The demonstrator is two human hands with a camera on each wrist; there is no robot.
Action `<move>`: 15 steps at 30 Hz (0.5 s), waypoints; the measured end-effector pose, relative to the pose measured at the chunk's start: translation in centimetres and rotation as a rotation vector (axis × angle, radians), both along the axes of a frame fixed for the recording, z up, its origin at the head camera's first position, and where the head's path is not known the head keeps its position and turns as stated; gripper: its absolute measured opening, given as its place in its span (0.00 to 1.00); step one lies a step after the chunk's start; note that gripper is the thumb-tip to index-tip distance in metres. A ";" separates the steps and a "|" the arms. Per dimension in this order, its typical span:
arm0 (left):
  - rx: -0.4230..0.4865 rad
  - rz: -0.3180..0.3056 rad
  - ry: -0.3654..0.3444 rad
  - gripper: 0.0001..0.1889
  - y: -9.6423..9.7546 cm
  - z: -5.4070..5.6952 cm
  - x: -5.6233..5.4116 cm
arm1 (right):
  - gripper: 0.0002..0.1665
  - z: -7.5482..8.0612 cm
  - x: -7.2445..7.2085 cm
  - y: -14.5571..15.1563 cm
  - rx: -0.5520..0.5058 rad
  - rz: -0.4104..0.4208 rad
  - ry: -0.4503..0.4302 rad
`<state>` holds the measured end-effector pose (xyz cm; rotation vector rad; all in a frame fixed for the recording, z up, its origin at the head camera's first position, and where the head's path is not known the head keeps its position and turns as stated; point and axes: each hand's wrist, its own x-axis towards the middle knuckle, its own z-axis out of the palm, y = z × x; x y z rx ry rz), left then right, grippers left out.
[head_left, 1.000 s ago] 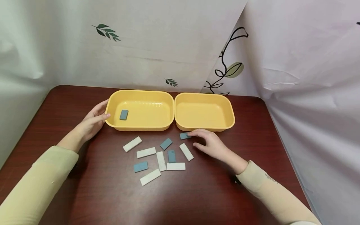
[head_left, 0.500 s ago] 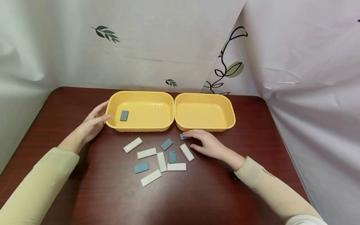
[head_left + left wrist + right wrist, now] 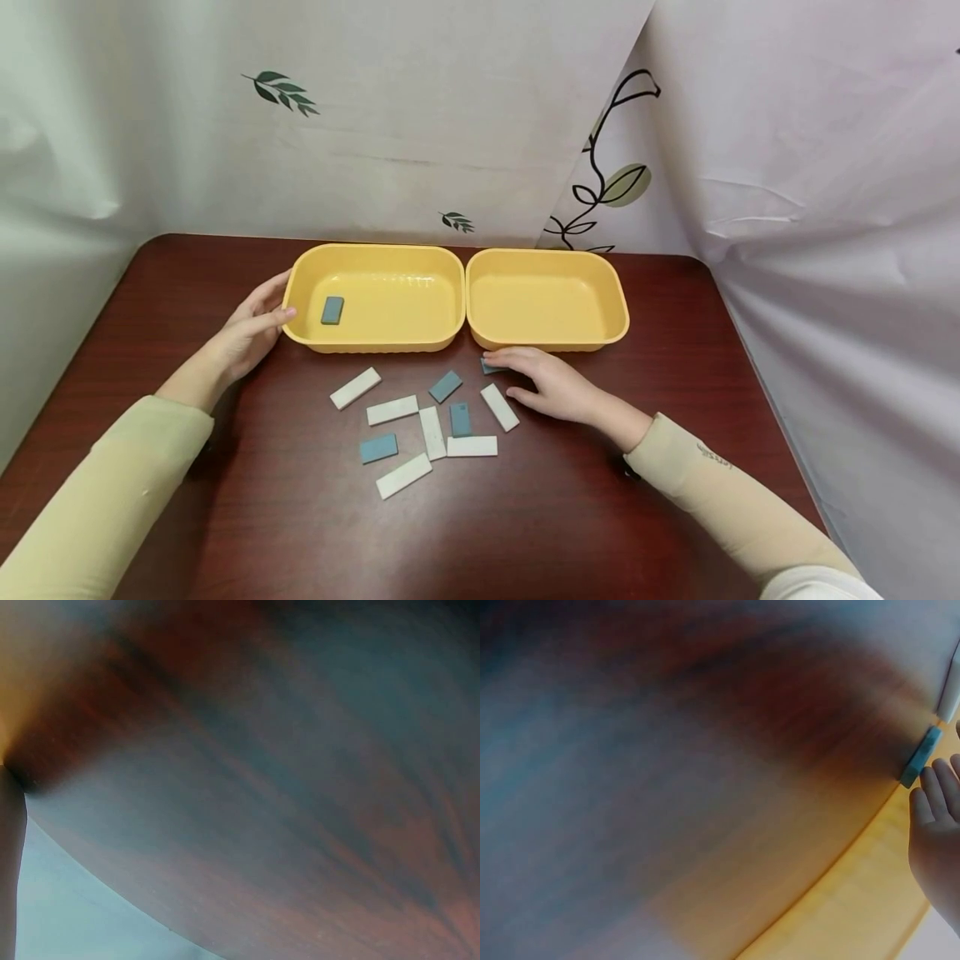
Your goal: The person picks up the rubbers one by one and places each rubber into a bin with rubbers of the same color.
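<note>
Two yellow trays stand side by side on a dark red table. My left hand (image 3: 251, 327) rests open against the left end of the left tray (image 3: 375, 337), which holds one blue tile (image 3: 332, 310). My right hand (image 3: 540, 379) lies on the table in front of the right tray (image 3: 547, 337), its straight fingers (image 3: 930, 799) touching a blue tile (image 3: 487, 367) that they mostly cover. That blue tile (image 3: 920, 756) shows on edge in the right wrist view. Several white and blue tiles lie scattered before the trays, among them a white tile (image 3: 499, 407) just left of my right hand.
The table (image 3: 525, 517) has rounded corners and ends near the trays' back. White printed curtains (image 3: 787, 167) hang close behind and along the right side. The left wrist view shows only blurred table surface (image 3: 262, 787).
My right hand has slid a little further over the blue tile, covering more of it. The left hand has stayed on the left tray.
</note>
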<state>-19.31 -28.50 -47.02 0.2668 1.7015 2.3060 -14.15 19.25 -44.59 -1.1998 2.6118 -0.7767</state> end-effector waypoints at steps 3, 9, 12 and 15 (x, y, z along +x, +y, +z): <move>0.001 0.001 0.001 0.29 0.0 0.0 0.0 | 0.29 0.0 0.1 -0.1 -0.002 0.006 -0.004; 0.002 -0.003 0.008 0.29 0.0 -0.1 0.1 | 0.27 0.1 0.3 -0.2 -0.005 -0.005 -0.007; -0.001 -0.005 0.013 0.29 0.0 0.0 0.0 | 0.26 0.2 0.3 -0.3 -0.005 -0.019 0.004; 0.002 -0.005 0.017 0.29 0.0 0.0 0.0 | 0.24 0.1 0.4 -0.4 -0.011 -0.034 0.025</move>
